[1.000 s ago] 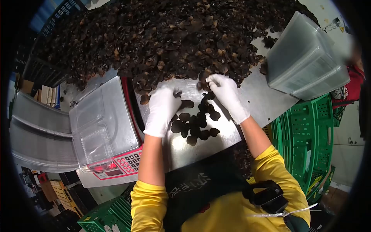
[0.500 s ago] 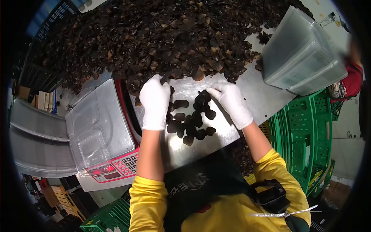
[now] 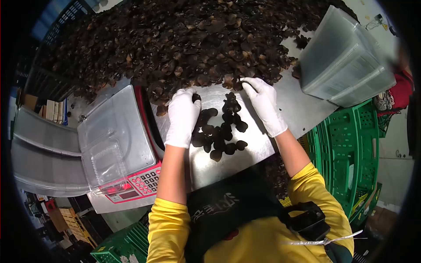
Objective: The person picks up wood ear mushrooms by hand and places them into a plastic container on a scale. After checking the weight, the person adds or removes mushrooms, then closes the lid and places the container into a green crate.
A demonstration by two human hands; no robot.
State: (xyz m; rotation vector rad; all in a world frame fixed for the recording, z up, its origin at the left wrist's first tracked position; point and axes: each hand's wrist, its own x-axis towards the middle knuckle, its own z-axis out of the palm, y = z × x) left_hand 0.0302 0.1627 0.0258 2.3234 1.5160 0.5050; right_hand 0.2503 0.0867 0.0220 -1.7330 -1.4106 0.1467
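Observation:
A large heap of dark dried mushrooms (image 3: pixel 184 39) covers the far part of a steel table (image 3: pixel 237 162). A small group of mushrooms (image 3: pixel 221 129) lies apart from the heap, between my hands. My left hand (image 3: pixel 182 116), in a white glove, rests palm down at the left of this group, fingers at a mushroom near the heap's edge. My right hand (image 3: pixel 263 103), also gloved, reaches to the heap's near edge with its fingertips on a mushroom there; whether it grips the piece is unclear.
A scale (image 3: pixel 131 188) with a red keypad stands at the left, an open clear plastic clamshell box (image 3: pixel 114 140) on its pan. A stack of clear boxes (image 3: pixel 346 61) lies at the right. Green crates (image 3: pixel 346 149) stand beside the table. Another person's red sleeve (image 3: pixel 401 94) shows far right.
My right hand has gone back up from the small group to the heap's edge. My left hand has slid slightly down and right. The small group has grown by a few pieces.

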